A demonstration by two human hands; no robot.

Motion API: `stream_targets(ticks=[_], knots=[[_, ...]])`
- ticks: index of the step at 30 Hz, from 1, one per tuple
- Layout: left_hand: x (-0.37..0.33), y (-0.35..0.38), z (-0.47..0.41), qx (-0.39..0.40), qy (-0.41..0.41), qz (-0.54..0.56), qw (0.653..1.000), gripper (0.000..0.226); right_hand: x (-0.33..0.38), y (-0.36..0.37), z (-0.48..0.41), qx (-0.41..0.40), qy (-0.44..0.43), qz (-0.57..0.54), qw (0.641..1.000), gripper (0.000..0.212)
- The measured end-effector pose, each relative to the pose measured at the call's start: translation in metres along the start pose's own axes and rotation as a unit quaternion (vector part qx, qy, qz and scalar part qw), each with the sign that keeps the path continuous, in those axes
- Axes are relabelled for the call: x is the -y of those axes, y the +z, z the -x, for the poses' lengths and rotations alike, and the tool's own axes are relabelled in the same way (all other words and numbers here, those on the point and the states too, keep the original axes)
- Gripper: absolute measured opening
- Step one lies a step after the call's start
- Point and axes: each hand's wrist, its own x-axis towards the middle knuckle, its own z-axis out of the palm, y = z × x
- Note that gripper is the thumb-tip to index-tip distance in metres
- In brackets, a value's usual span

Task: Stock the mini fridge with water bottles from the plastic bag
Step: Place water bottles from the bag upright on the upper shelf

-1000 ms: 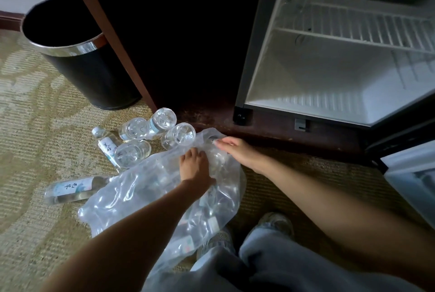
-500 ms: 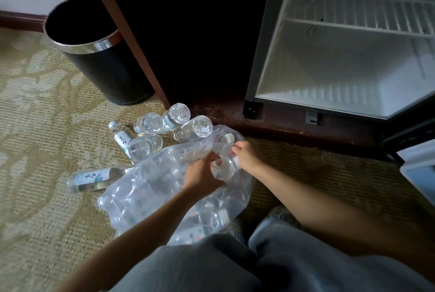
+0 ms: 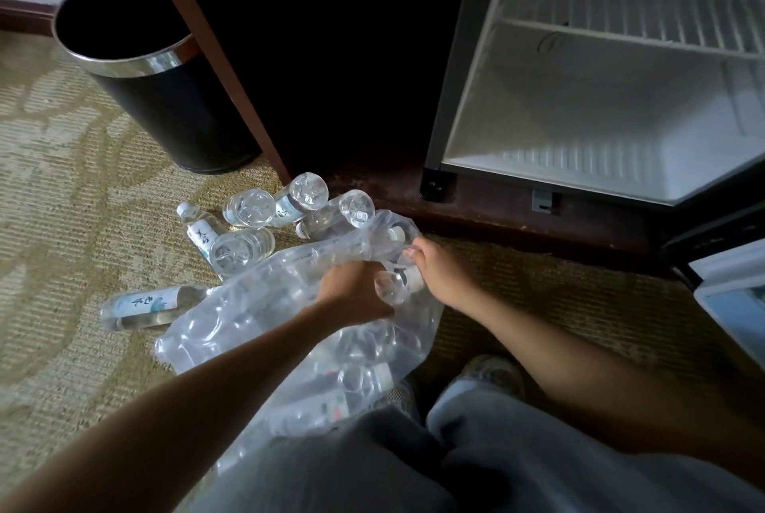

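A clear plastic bag [image 3: 265, 318] lies on the carpet in front of me with several water bottles inside. My right hand [image 3: 439, 272] grips one water bottle [image 3: 393, 285] at the bag's mouth. My left hand [image 3: 352, 293] grips the plastic bag beside that bottle. Several loose bottles [image 3: 248, 223] lie on the carpet past the bag, and one more bottle [image 3: 145, 305] lies to its left. The mini fridge [image 3: 579, 98] stands open at the upper right, its white floor and wire shelf [image 3: 645, 16] bare.
A black waste bin [image 3: 165, 98] with a chrome rim stands at the upper left. A dark wooden cabinet [image 3: 323, 57] fills the middle. The fridge door [image 3: 732, 297] hangs open at the right edge. My knees in grey trousers [image 3: 455, 450] are at the bottom.
My right hand has closed round a bottle at the bag's mouth and drawn it partly out. My left hand has shifted along the bag towards it. The view has moved closer.
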Motion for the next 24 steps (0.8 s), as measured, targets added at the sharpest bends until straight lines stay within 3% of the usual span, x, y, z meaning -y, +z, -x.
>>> stream_targets(ticks=[4, 6, 8, 11, 13, 17, 21, 24], knots=[[-0.002, -0.002, 0.012, -0.041, -0.044, 0.152, 0.987, 0.050, -0.002, -0.007, 0.002, 0.020, -0.005, -0.073, 0.997, 0.028], [-0.010, -0.016, 0.020, -0.079, -0.082, 0.356, 0.927, 0.066, -0.015, 0.004, 0.009, 0.050, 0.011, -0.096, 0.994, 0.025], [-0.012, -0.037, 0.024, -0.132, -0.078, 0.467, 0.871, 0.069, -0.027, 0.019, 0.016, 0.043, 0.053, -0.132, 0.989, 0.032], [-0.014, -0.057, 0.027, -0.128, -0.082, 0.507, 0.848, 0.058, -0.026, 0.017, 0.019, 0.048, 0.100, -0.154, 0.982, 0.029], [-0.012, -0.058, 0.027, -0.128, -0.111, 0.521, 0.836, 0.059, -0.019, 0.001, 0.014, 0.052, 0.069, -0.110, 0.990, 0.018], [-0.021, -0.061, 0.027, -0.126, -0.132, 0.543, 0.820, 0.035, -0.004, -0.026, 0.001, 0.024, -0.009, -0.095, 0.995, 0.034], [-0.033, -0.078, 0.026, -0.134, -0.131, 0.557, 0.809, 0.040, 0.035, -0.054, 0.019, 0.055, -0.041, -0.307, 0.949, 0.029], [-0.037, -0.090, 0.022, -0.154, -0.156, 0.571, 0.791, 0.042, 0.051, -0.058, 0.037, 0.038, -0.066, -0.321, 0.944, 0.039]])
